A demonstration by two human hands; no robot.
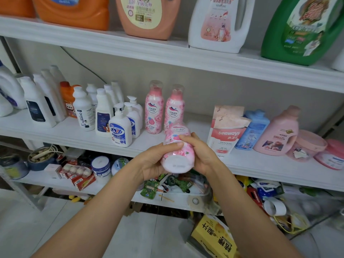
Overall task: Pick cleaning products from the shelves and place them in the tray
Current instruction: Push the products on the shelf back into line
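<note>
Head view. Left hand (154,161): fingers curled round pink bottle (176,151), tilted base toward camera. Right hand (201,153): grips the same bottle from 3 o'clock. Matching bottles (174,110) stand at 12 o'clock on shelf (260,162). Tray not identifiable; placing apparently remains.

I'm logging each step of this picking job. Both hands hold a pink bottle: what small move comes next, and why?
Probably draw the pink bottle back from the shelf and down toward the tray. The left hand and right hand both grip it, tilted, base toward the camera, off the shelf where two matching bottles stand. I cannot make out the tray.
</note>
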